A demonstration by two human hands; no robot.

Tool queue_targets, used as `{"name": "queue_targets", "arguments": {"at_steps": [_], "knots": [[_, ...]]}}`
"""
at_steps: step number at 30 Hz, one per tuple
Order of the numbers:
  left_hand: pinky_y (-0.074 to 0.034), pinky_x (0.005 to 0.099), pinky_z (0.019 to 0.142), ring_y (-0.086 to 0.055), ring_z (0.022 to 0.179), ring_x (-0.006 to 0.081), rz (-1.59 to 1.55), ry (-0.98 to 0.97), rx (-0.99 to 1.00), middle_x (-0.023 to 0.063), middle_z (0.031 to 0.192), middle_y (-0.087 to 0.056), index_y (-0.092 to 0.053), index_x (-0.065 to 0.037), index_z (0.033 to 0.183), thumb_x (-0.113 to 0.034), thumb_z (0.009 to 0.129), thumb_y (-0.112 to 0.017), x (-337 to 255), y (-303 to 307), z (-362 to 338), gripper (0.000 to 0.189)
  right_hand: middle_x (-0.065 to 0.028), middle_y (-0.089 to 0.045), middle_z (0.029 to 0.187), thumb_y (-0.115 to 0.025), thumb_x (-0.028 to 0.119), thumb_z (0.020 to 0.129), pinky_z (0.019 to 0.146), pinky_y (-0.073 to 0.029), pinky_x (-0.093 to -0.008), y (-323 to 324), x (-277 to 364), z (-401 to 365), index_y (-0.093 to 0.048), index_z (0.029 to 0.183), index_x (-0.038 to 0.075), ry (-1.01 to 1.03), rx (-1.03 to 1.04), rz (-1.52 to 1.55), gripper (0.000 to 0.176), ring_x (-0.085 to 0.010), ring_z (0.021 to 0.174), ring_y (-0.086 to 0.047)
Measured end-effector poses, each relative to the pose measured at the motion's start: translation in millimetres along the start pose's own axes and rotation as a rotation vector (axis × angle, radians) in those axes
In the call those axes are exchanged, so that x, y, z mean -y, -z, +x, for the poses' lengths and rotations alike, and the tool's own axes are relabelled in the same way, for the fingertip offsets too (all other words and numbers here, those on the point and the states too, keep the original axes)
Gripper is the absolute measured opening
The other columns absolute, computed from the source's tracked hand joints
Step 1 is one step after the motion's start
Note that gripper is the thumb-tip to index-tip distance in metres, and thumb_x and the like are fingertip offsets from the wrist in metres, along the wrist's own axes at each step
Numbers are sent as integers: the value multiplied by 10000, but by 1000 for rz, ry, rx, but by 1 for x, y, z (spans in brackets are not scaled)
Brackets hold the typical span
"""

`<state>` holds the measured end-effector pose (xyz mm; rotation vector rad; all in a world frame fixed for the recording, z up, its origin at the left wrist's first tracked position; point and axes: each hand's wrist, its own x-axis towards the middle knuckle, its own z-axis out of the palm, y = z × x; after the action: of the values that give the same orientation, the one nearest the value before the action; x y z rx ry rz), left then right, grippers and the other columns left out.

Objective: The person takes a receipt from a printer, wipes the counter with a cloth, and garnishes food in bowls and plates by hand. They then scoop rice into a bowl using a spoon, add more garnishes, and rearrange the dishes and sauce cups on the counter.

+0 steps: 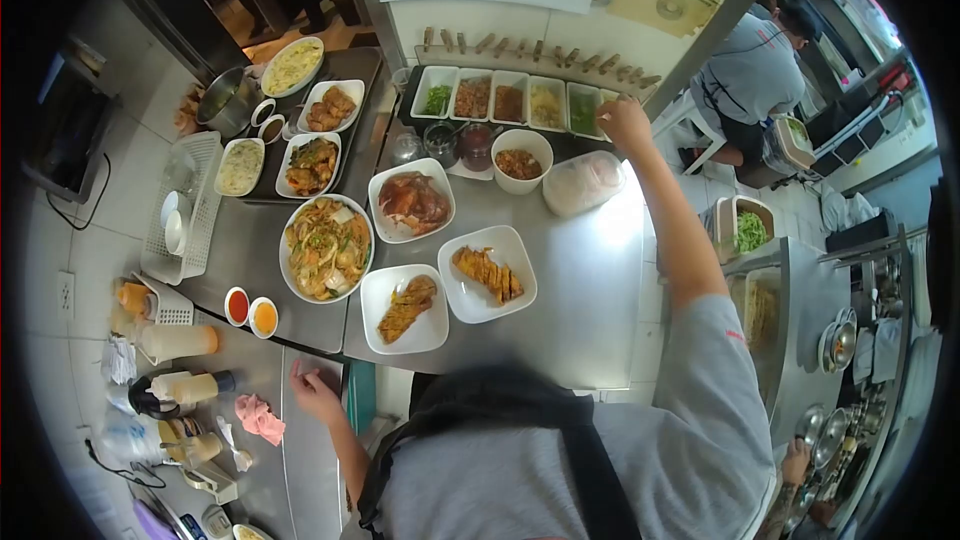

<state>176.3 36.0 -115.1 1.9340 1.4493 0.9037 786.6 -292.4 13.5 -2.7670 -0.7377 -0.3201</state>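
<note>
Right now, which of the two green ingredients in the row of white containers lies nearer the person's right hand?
The rightmost green ingredient, beside the right hand; the other green ingredient is at the row's left end.

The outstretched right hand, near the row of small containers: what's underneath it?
Just beside the right hand, a white container holds green food. Whatever lies directly beneath the hand is covered, so I can't tell.

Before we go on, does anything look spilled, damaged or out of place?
No spill or damage stands out near the right hand. Only the pink cloth looks untidy: it lies bunched up on the left counter, not folded.
</note>
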Motion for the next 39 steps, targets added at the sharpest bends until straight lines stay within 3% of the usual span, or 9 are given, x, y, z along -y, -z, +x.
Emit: {"name": "queue_targets", "arguments": {"at_steps": [2, 5, 8, 17, 21, 30, 33, 38, 39], "knots": [[-451, 375, 750, -565, 809, 270, 165, -54, -72, 120, 975, -631, -585, -35, 1164, -120, 866, -513, 18, 3, 2, 318, -135, -603, 959, -676, 155, 690, 840, -488, -401, -13, -8, 17, -724, 797, 184, 46, 79, -121, 121, -314, 985, -567], [-423, 418, 808, -525, 899, 316, 315, -225, -142, 137, 1016, -603, -591, -42, 1162, -125, 851, -512, 8, 6, 3, 332, -126, -589, 981, -684, 133, 670, 843, -489, -398, -24, -6, 28, -720, 802, 192, 99, 128, -280, 149, -299, 999, -565], [-401, 444, 828, -495, 930, 341, 511, -193, -70, 141, 966, -580, -598, -45, 1154, -138, 840, -514, -7, 7, 2, 338, -121, -571, 1013, -674, 116, 674, 835, -493, -398, -35, -6, 33, -706, 802, 166, 133, 150, -404, 142, -291, 1003, -570], [-382, 443, 803, -491, 859, 320, 573, -347, -152, 130, 919, -546, -605, -90, 1164, -158, 847, -519, -8, -2, 9, 335, -135, -586, 1002, -591, 124, 761, 801, -512, -396, -71, -34, 46, -691, 805, 90, 151, 63, -500, 114, -293, 980, -593], [-383, 438, 795, -488, 855, 312, 572, -298, -132, 124, 919, -547, -608, -83, 1151, -160, 841, -516, -8, -2, 7, 332, -152, -593, 1004, -566, 128, 779, 820, -508, -413, -41, -12, 44, -690, 820, 64, 9, 146, -386, 146, -302, 979, -597], [-385, 429, 783, -483, 852, 305, 561, -230, -143, 114, 900, -540, -619, -74, 1107, -161, 820, -520, -16, -3, 12, 316, -130, -564, 994, -638, 145, 730, 818, -505, -426, -48, -6, 38, -684, 878, 92, 186, 18, -464, 163, -321, 962, -588], [-386, 431, 788, -484, 856, 306, 542, -222, -148, 115, 900, -540, -616, -76, 1109, -165, 816, -524, -14, -4, 12, 319, -126, -561, 995, -627, 127, 739, 796, -515, -421, -44, -4, 42, -681, 872, 91, 135, 111, -452, 148, -314, 969, -589], [-388, 437, 797, -484, 862, 310, 546, -198, -133, 121, 905, -538, -615, -83, 1106, -160, 816, -525, -9, -3, 13, 313, -175, -636, 911, -525, 216, 821, 746, -527, -442, -48, -37, 63, -693, 790, 95, 131, -20, -478, 209, -350, 884, -619], [-387, 438, 797, -484, 862, 310, 557, -197, -134, 121, 907, -539, -616, -84, 1104, -158, 815, -525, -8, -3, 13, 312, -173, -637, 898, -533, 218, 821, 751, -527, -440, -41, -34, 61, -692, 802, 96, 79, 55, -407, 201, -349, 888, -620]]}}
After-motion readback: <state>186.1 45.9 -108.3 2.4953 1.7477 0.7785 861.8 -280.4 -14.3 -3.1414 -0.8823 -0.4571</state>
